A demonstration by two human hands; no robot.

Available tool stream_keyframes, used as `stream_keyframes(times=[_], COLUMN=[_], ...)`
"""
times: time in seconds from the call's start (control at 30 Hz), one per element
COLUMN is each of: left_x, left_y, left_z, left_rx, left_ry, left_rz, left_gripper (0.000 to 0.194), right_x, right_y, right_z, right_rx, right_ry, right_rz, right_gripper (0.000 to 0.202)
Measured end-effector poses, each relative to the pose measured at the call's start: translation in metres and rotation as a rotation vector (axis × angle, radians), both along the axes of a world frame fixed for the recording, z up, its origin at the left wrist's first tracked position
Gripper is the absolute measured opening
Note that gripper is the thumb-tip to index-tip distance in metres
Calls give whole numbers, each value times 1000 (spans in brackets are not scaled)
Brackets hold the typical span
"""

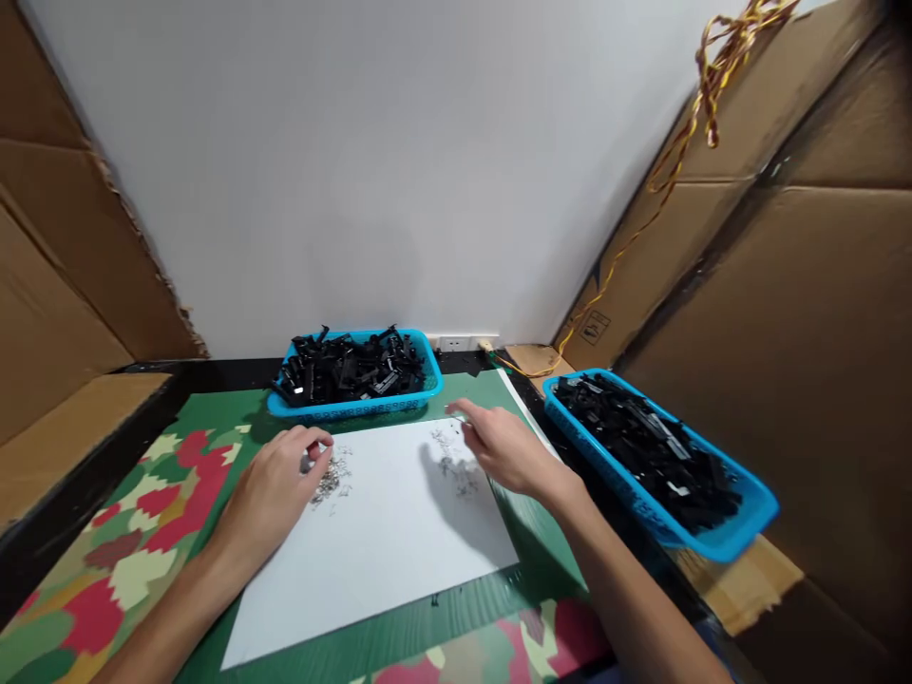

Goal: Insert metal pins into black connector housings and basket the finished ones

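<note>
A white sheet (385,541) lies on the green mat. On its left part is a pile of tiny metal pieces (328,484), and my left hand (279,475) rests beside it, thumb and fingertips curled close together; whatever they hold is too small to name. More tiny pieces (456,465) are scattered over the sheet's right part. Above them, near the sheet's upper right corner, hovers my right hand (503,442), its index finger stretched out to the left and the other fingers curled beneath. Between its fingertips nothing can be made out clearly.
A blue basket (356,408) of black plastic parts stands behind the sheet. Another blue basket (748,537) with black parts is at the right. Cardboard walls (798,332) flank both sides. A yellow-brown cable (605,275) runs down to a power strip (456,343) by the wall.
</note>
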State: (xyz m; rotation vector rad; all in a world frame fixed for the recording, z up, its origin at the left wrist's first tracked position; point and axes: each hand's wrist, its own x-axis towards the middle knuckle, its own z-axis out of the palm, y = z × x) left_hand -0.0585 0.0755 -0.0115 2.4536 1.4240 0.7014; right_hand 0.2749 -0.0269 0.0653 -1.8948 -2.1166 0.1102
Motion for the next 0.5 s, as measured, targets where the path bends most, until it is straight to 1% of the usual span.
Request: stream_keyframes(times=[0.03, 0.07, 0.13, 0.27, 0.37, 0.5], left_x=[-1, -1, -1, 2, 5, 10], left_y=[1, 1, 1, -3, -8, -14], left_z=[0, -1, -2, 0, 6, 12], left_rx=[-21, -34, -62, -88, -93, -121], left_ry=[12, 25, 55, 67, 62, 55], left_rz=[-3, -3, -23, -66, -58, -36], left_gripper=[27, 27, 28, 27, 22, 18], right_x=[-7, -12, -19, -24, -17, 7], right_y=[9, 16, 26, 26, 21, 22], right_z=[-1, -4, -13, -38, -48, -47], right_rx=[-36, -48, -56, -62, -58, -29], right_ry=[-49, -68, -86, -83, -71, -65], right_rz=[50, 69, 69, 45, 25, -36], right_gripper=[36, 36, 34, 33, 32, 31])
